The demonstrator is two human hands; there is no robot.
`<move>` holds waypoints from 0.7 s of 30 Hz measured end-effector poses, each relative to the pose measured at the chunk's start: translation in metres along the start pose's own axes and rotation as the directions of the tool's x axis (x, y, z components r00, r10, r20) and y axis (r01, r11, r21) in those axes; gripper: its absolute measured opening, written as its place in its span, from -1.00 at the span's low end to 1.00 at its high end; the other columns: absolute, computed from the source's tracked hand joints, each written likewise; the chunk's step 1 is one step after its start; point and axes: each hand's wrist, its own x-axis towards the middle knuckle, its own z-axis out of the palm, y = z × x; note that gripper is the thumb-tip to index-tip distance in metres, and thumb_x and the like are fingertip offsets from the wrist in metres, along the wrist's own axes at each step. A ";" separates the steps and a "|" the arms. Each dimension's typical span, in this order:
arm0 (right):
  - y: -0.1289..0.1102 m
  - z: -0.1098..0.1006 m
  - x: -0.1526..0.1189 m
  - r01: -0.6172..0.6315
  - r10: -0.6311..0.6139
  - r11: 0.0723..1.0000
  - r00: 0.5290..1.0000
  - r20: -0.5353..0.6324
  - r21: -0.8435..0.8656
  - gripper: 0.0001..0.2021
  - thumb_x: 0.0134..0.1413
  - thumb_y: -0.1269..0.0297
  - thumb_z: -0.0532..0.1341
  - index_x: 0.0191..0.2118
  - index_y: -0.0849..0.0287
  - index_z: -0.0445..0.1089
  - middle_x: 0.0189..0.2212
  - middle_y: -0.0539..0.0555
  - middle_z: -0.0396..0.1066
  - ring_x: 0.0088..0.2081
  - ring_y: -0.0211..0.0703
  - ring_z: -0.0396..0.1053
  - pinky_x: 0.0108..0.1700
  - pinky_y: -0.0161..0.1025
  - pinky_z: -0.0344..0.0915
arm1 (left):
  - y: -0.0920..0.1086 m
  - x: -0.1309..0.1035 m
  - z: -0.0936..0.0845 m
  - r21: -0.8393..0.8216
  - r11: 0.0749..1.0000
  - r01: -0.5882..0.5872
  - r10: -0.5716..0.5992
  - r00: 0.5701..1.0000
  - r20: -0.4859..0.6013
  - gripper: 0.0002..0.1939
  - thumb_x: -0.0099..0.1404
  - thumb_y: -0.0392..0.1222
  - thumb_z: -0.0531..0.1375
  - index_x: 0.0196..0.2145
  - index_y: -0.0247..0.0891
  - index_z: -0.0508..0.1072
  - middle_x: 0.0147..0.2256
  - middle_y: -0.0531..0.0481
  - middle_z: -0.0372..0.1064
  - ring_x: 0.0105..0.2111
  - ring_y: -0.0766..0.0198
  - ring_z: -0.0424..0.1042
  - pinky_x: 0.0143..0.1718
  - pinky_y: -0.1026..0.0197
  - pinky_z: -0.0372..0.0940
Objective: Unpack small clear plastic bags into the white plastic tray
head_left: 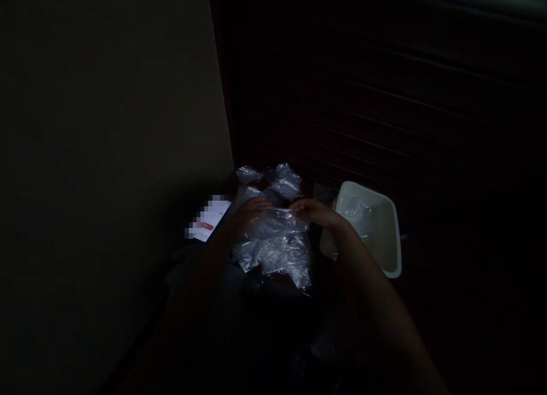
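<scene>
A clear plastic bag (276,224) is stretched between my two hands, above more crumpled clear plastic bags (276,255). My left hand (254,207) is at its upper left edge, with the fingers closed on the film. On the opposite side my right hand (310,210) pinches the bag's upper right edge. Dim light blurs the fingertips, and the thumb of the left hand is hidden. Past the hands lie further crumpled bags (286,181).
To the right stands a pale plastic bin (387,241), tilted toward me, with clear plastic (356,212) inside. A lit phone screen (213,218) glows left of the bags. A plain wall (106,127) rises on the left, and dark slatted panelling (363,110) runs behind.
</scene>
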 end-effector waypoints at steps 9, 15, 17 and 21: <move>0.005 -0.002 0.003 0.090 -0.089 0.995 0.996 0.025 -0.033 -0.67 -0.20 0.26 0.29 -0.21 0.23 0.40 -0.37 0.02 0.40 -0.35 -0.27 0.31 -0.27 -0.29 0.22 | 0.000 -0.006 0.011 -0.096 0.961 0.260 -0.239 0.952 0.189 -0.59 -0.01 -0.20 0.30 -0.14 -0.14 0.45 -0.12 -0.08 0.43 -0.09 0.01 0.38 -0.02 -0.05 0.19; 0.006 -0.001 0.004 0.123 -0.124 0.992 0.990 -0.069 -0.009 -0.65 -0.25 0.25 0.32 -0.22 0.19 0.38 -0.27 0.06 0.40 -0.25 -0.21 0.34 -0.18 -0.23 0.24 | -0.005 -0.005 0.018 -0.183 0.953 0.242 -0.203 0.956 0.211 -0.74 0.04 -0.21 0.27 -0.25 -0.26 0.47 -0.23 -0.10 0.47 -0.17 0.06 0.42 -0.08 -0.01 0.25; 0.008 0.000 0.007 0.140 -0.135 0.990 0.976 -0.171 0.017 -0.62 -0.26 0.21 0.33 -0.21 0.18 0.36 -0.23 0.09 0.39 -0.21 -0.18 0.34 -0.14 -0.21 0.25 | -0.007 -0.003 0.018 -0.218 0.946 0.239 -0.206 0.964 0.166 -0.74 0.03 -0.23 0.28 -0.26 -0.30 0.47 -0.25 -0.10 0.47 -0.19 0.06 0.42 -0.09 0.01 0.26; 0.012 -0.004 0.014 0.175 -0.153 0.985 0.899 -0.411 0.016 -0.57 -0.28 0.13 0.33 -0.20 0.16 0.34 -0.18 0.12 0.38 -0.16 -0.13 0.33 -0.09 -0.15 0.26 | -0.013 0.001 0.013 -0.273 0.950 0.151 -0.144 0.989 0.047 -0.76 0.02 -0.23 0.28 -0.28 -0.26 0.46 -0.26 -0.09 0.45 -0.14 0.02 0.39 -0.05 -0.03 0.23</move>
